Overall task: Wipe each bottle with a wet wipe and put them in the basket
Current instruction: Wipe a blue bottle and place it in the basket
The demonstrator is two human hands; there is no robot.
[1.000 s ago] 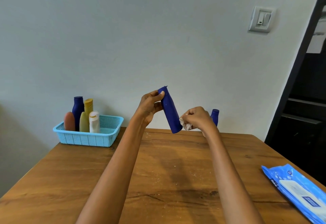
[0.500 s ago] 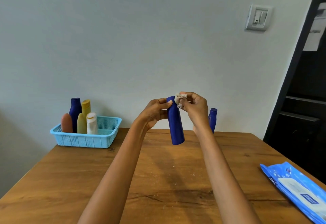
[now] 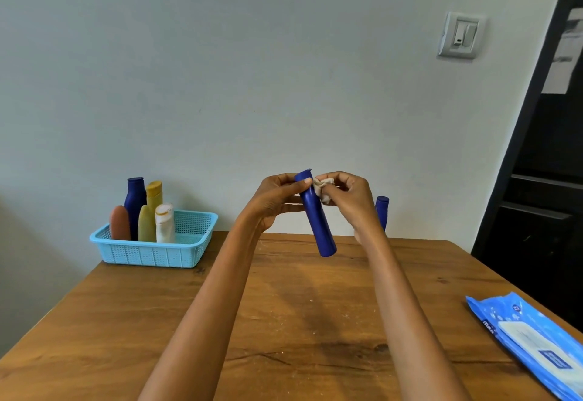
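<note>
Above a wooden table (image 3: 284,321), the left hand (image 3: 274,198) grips a blue bottle (image 3: 317,221) steady while the right hand (image 3: 350,198) pinches a crumpled wet wipe (image 3: 323,191) against it.

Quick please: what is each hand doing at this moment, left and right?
Left hand: grips the blue bottle near its top, held above the table.
Right hand: pinches the crumpled wet wipe against the bottle's upper part.
</note>
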